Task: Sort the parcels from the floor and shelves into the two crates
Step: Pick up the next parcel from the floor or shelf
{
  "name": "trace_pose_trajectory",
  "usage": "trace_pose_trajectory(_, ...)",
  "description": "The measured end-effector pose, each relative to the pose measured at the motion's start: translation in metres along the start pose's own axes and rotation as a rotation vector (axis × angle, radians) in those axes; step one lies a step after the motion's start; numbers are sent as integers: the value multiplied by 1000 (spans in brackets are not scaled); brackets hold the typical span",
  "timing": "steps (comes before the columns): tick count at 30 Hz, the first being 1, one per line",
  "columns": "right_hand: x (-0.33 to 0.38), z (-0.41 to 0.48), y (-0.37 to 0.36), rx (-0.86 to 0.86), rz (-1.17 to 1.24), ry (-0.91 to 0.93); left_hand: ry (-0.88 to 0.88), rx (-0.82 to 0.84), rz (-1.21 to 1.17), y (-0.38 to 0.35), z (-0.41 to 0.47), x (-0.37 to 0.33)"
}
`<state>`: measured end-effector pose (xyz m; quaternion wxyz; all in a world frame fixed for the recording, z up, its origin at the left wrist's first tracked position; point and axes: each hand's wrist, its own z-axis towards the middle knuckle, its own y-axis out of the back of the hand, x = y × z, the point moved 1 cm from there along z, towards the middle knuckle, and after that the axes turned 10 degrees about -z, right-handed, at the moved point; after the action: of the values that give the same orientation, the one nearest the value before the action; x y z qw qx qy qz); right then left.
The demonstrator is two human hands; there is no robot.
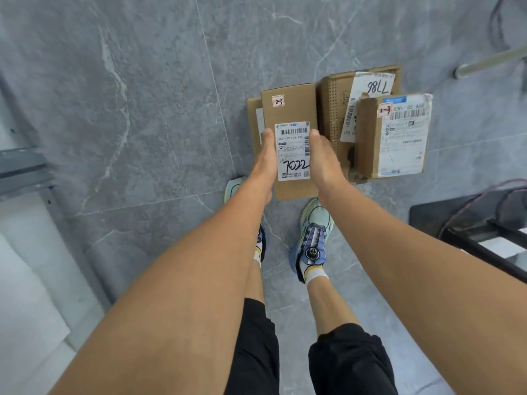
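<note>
Person standing, looking straight down at grey marbled tile floor (142, 95). Both arms reach down in front.

Left hand (266, 158) and right hand (323, 158) hold a narrow brown cardboard parcel (293, 106) between them, one hand on each long side. Thumbs lie along the top face, beside the edges of its white shipping label (292, 151). The other fingers are hidden under or behind the parcel. The label carries a barcode and handwritten "7022". A small pale sticker marked "2-3" sits near the parcel's far end.

This parcel overlaps a flat brown cardboard parcel (253, 124) on the floor, of which only a strip shows on the left. Cannot tell whether the held parcel is lifted clear or resting on it.

Just to the right on the floor is a large brown cardboard box with perforated side (330, 109), white label handwritten "7786". Over its near right part is a small brown cardboard parcel with a blue-edged white label (368, 143), sticker "1-3", torn at one corner.

The near end of the held parcel is just beyond the toe of the right mint-and-purple trainer (313, 238). Black shorts (342, 360) at bottom of view.

Grey metal shelf frame (22, 172) at the left edge of view. Black frame with cables (470, 223) at the right edge.
</note>
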<state>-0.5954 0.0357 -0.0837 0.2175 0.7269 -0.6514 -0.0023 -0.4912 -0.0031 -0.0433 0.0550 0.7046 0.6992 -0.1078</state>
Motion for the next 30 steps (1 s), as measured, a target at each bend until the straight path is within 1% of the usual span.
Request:
trace_pose_trajectory(6,-7,1,-2,0,-21,29,-29,-55,0,13,10,11)
trace_pose_trajectory(10,-7,12,-2,54,53,-37,-7,-44,-34,15,19,14)
trace_pose_trajectory(13,-5,17,-2,80,88,-81,-35,-45,-46,14,23,19)
trace_pose_trajectory(18,10,-3,-3,106,55,-15,-72,-83,-132,26,9,20)
trace_pose_trajectory(23,55,-72,3,136,54,77,-152,-71,-226,47,-54,-18)
trace_pose_trajectory(26,98,-123,12,156,55,172,-245,-80,-275,58,-113,-50)
trace_pose_trajectory(30,165,-202,31,162,13,343,-406,-85,-314,70,-200,-98)
